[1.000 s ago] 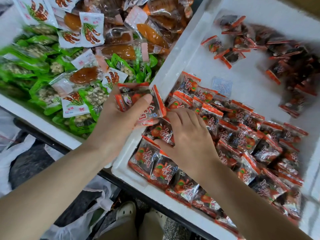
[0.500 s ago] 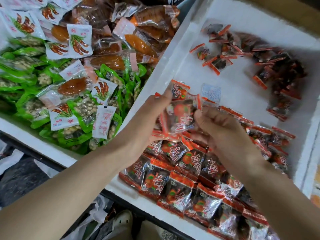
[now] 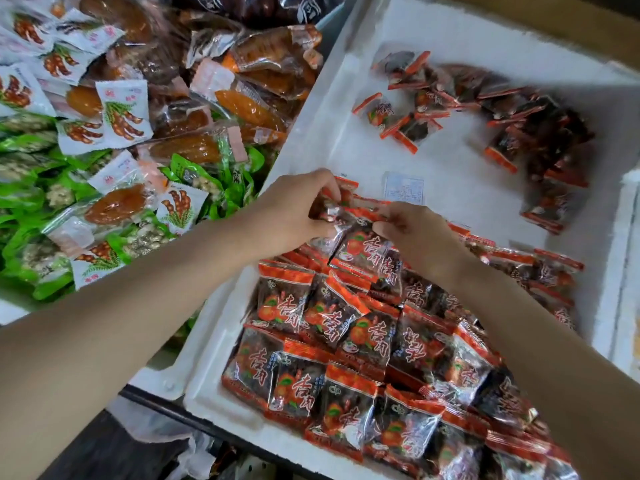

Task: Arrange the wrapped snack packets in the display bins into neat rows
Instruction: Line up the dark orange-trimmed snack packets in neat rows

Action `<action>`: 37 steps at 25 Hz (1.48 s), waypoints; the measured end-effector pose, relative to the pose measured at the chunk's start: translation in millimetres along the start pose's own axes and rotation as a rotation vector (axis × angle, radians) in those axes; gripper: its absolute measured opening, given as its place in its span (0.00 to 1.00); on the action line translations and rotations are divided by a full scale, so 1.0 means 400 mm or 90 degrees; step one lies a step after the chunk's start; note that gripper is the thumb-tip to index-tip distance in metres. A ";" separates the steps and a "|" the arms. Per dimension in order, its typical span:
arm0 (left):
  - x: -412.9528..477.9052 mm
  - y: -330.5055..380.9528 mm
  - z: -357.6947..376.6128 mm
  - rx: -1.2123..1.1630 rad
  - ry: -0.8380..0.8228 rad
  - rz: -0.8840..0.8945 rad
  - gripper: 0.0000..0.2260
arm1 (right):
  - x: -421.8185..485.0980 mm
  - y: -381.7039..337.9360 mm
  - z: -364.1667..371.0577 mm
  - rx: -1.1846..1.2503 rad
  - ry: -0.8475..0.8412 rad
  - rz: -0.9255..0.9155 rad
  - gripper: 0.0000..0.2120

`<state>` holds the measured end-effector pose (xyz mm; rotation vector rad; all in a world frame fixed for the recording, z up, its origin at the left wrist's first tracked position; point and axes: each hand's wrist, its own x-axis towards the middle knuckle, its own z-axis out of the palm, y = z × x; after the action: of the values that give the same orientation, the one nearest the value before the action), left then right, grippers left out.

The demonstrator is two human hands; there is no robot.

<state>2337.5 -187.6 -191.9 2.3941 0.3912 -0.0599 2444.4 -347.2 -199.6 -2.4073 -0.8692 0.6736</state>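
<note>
Several red-and-black snack packets (image 3: 332, 344) lie in overlapping rows at the near end of a white foam bin (image 3: 221, 396). My left hand (image 3: 287, 209) grips a small bunch of these packets (image 3: 341, 202) just above the far end of the rows. My right hand (image 3: 415, 230) pinches the top edge of a packet (image 3: 363, 251) right next to the left hand's bunch. A loose pile of the same packets (image 3: 519, 126) lies at the far right of the bin.
A second bin on the left holds green packets (image 3: 31, 188), white packets (image 3: 121, 112) and clear packets of orange-brown food (image 3: 249, 105). A small white label (image 3: 403, 187) lies on the bin floor beyond my hands. A dark floor and white plastic bags (image 3: 166, 431) show below.
Both hands have come down from mid-air to the far end of the rows, with the left hand's packets. The right hand now pinches a packet lying on the rows.
</note>
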 end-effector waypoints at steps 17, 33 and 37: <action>0.005 -0.046 -0.021 0.444 -0.060 0.172 0.23 | -0.017 -0.011 0.039 -0.066 0.083 -0.105 0.14; -0.030 -0.047 0.009 0.370 -0.021 0.170 0.23 | -0.129 -0.022 0.108 -0.044 -0.025 -0.190 0.10; -0.029 -0.051 0.004 0.376 -0.021 0.180 0.23 | -0.121 0.004 0.088 -0.222 0.156 -0.232 0.21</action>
<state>2320.4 -177.1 -204.4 3.0023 0.0072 -0.0964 2391.4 -371.7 -213.7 -2.4542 -1.3580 0.0896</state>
